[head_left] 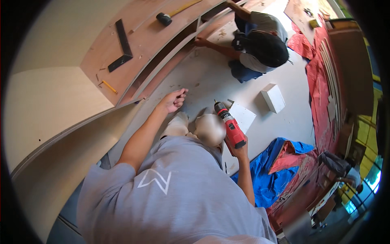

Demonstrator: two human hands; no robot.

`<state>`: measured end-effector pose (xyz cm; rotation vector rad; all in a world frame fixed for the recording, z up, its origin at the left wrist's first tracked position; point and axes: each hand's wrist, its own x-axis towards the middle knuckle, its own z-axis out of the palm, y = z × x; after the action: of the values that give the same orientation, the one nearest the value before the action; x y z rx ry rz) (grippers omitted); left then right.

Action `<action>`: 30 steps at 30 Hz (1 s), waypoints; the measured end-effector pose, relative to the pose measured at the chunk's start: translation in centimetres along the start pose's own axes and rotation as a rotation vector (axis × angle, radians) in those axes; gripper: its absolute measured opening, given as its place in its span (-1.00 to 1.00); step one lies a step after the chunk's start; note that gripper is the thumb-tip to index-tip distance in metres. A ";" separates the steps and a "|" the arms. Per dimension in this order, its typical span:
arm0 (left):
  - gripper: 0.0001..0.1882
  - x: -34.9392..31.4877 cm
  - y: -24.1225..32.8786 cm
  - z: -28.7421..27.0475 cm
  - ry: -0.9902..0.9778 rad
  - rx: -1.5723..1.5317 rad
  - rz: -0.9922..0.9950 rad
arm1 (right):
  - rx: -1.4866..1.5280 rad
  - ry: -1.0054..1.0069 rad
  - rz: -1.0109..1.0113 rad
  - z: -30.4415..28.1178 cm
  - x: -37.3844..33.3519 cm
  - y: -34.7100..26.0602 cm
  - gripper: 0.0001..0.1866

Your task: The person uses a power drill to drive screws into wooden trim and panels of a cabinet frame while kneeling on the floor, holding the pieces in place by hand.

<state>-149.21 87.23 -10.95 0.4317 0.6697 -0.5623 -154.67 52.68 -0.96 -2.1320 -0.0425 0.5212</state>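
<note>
My right hand (239, 151) grips the handle of a red and black cordless drill (229, 124), whose chuck points away from me over the grey floor (211, 77). My left hand (174, 100) reaches forward with its fingers curled closed, right beside the edge of a curved plywood panel (134, 40); nothing shows inside the fist. My knees (209, 128) are just below the drill.
Another person (260, 44) crouches at the far end with a hand on a wood strip. On the plywood lie a yellow-handled hammer (164, 18), a black square (122, 44) and a yellow pencil (109, 86). Two white boxes (273, 97), a blue tarp (276, 171) and a red tarp (321, 81) lie right.
</note>
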 end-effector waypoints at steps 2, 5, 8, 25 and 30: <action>-0.83 1.3 1.1 1.5 0.014 0.025 0.063 | 0.024 -0.074 -0.089 -0.5 2.5 -1.3 -0.69; -0.83 4.5 1.9 2.0 0.022 0.039 0.113 | 0.057 -0.136 -0.325 -0.9 6.2 -1.2 -0.68; -0.82 8.2 2.6 0.5 -0.083 0.036 0.136 | 0.094 -0.160 -0.439 -0.2 10.7 0.6 -0.67; -0.73 38.6 15.2 -14.0 0.197 0.296 0.632 | 0.164 -0.163 -0.347 18.3 44.0 14.7 -0.70; -0.65 42.8 16.5 -16.6 0.254 0.521 0.964 | 0.427 -0.023 -0.354 27.0 51.5 25.0 -0.64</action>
<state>-118.99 94.12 -48.66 1.2384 0.4685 0.2610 -122.16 70.65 -52.21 -1.6540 -0.2904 0.3102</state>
